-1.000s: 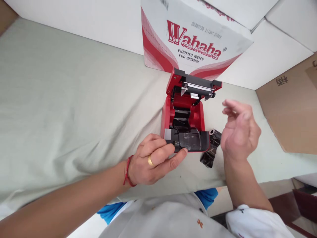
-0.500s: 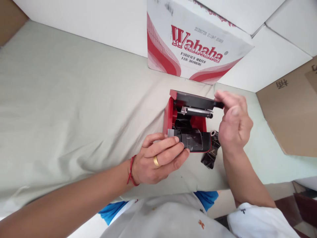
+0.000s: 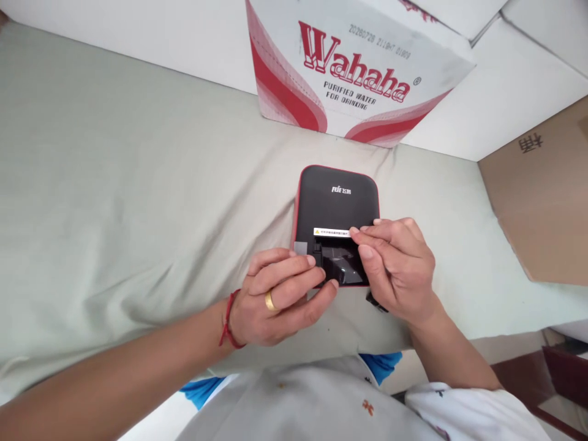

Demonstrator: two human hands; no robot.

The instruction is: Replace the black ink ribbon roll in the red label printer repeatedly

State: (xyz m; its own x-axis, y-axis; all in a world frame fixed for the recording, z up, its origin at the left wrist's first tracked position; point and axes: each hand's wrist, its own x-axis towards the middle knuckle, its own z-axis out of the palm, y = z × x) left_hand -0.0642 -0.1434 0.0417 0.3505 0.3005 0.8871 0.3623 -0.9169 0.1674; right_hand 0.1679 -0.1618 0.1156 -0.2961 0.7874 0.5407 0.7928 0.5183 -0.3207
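A black-topped label printer (image 3: 342, 208) with red sides lies on the cloth, its lid down. A white warning sticker runs along the lid's front edge. Dark glossy film (image 3: 342, 260) shows at the printer's front opening. My left hand (image 3: 280, 297), wearing a gold ring and a red string bracelet, grips the front left corner, fingers over the top and thumb out of sight. With bent fingers, my right hand (image 3: 399, 266) holds the lid's front right edge, the fingertips at the end of the sticker. A black glossy piece (image 3: 376, 301) pokes out beneath that hand, mostly covered.
Behind the printer stands a white and red Wahaha water carton (image 3: 353, 79). White boxes (image 3: 519, 92) are stacked along the back, and a brown cardboard box (image 3: 537, 202) is at the right. A wrinkled pale green cloth (image 3: 138, 184) covers the surface.
The printer's lid has swung down from raised to closed, hiding the inside. My right hand has moved left and down with it onto the front edge. My left hand stays at the corner.
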